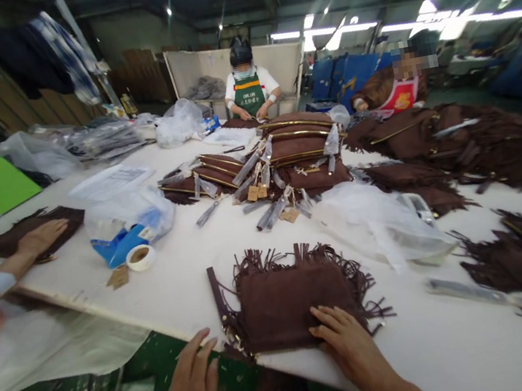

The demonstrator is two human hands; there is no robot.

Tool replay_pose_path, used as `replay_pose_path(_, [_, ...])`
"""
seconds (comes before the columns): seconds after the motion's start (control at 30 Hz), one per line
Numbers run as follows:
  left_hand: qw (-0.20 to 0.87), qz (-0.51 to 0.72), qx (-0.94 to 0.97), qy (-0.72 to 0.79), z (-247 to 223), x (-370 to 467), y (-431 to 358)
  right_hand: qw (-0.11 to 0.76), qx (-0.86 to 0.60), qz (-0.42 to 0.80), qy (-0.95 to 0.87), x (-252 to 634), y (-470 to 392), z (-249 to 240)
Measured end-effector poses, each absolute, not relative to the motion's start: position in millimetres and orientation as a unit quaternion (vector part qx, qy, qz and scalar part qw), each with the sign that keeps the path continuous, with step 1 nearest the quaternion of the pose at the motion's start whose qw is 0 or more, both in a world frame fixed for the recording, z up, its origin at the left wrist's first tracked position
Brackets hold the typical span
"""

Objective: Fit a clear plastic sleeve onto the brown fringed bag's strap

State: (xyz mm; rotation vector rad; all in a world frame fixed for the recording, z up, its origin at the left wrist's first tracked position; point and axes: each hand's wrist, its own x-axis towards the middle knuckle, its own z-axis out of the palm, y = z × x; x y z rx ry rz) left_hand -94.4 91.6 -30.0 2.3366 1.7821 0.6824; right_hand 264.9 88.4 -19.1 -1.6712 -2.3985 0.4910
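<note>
A brown fringed handbag (290,301) lies flat on the white table close to me, its fringe spread along the far and right sides. At its left end are a strap and metal fittings. My right hand (351,345) rests on the bag's near right part, fingers stretched out. My left hand (193,386) hovers just off the table edge, left of the bag and apart from it, with fingers extended and nothing in them.
Brown bags with plastic-wrapped handles (302,141) are stacked mid-table; more bags (462,133) are heaped at right. Clear plastic (370,216) and a tape roll (141,258) lie between. A co-worker's hand (43,237) presses another bag at left; two people work farther back.
</note>
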Motion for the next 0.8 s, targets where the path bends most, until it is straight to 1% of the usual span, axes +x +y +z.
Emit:
replay_pose_path(0.07, [0.023,0.158,0.84,0.518,-27,-78,106,0.087,-0.554,0.172,-0.81,275,88,-13])
replay_pose_path(0.13, [-0.014,0.12,0.867,0.483,-26,-68,115,0.101,-0.559,0.169,-0.805,284,96,-8])
replay_pose_path(0.23, [-0.048,0.09,0.856,0.507,-23,-66,120,0.13,-0.603,0.14,-0.775,290,118,-6])
replay_pose_path(0.33, [-0.051,0.068,0.845,0.527,-13,-68,123,0.145,-0.638,0.109,-0.748,285,137,-9])
replay_pose_path(0.43, [-0.031,0.102,0.84,0.532,-2,-64,132,0.148,-0.64,0.101,-0.747,278,143,-14])
replay_pose_path(0.53, [0.0,0.15,0.835,0.53,-1,-51,146,0.156,-0.631,0.103,-0.753,277,142,-19])
replay_pose_path(0.63, [0.041,0.172,0.846,0.504,-11,-28,152,0.168,-0.631,0.105,-0.75,278,140,-20])
replay_pose_path(0.8, [0.057,0.21,0.85,0.48,-36,2,148,0.18,-0.638,0.114,-0.74,280,127,-23])
